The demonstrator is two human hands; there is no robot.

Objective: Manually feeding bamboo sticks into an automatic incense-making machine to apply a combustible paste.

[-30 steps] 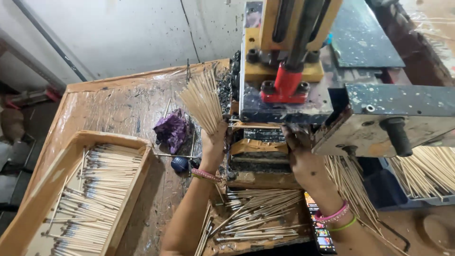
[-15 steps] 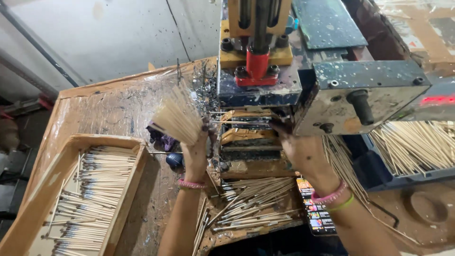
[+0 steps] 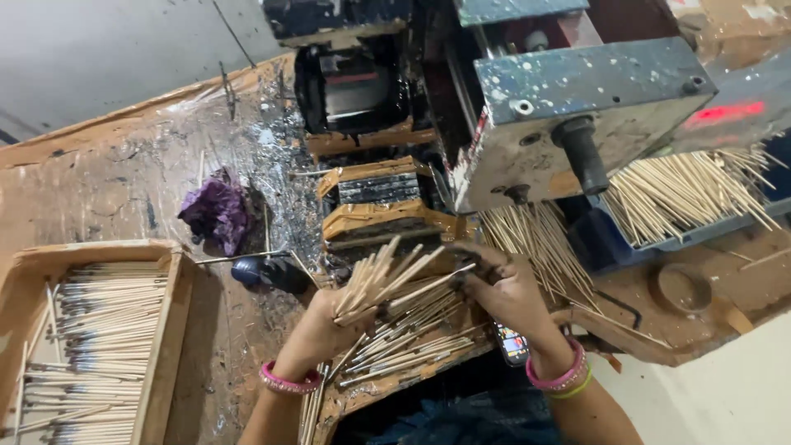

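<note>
While sticks [image 3: 91, 346] fill the wooden tray [image 3: 165, 346], both hands' fingers [image 3: 350, 309] clasp a stick bundle [image 3: 395, 276].

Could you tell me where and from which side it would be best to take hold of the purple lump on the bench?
Probably pinch the purple lump across its crumpled upper body, coming from above. It sits low and irregular on the stained bench, with no handle, and its top and left side are open; the dark machine stands to its right.
</note>
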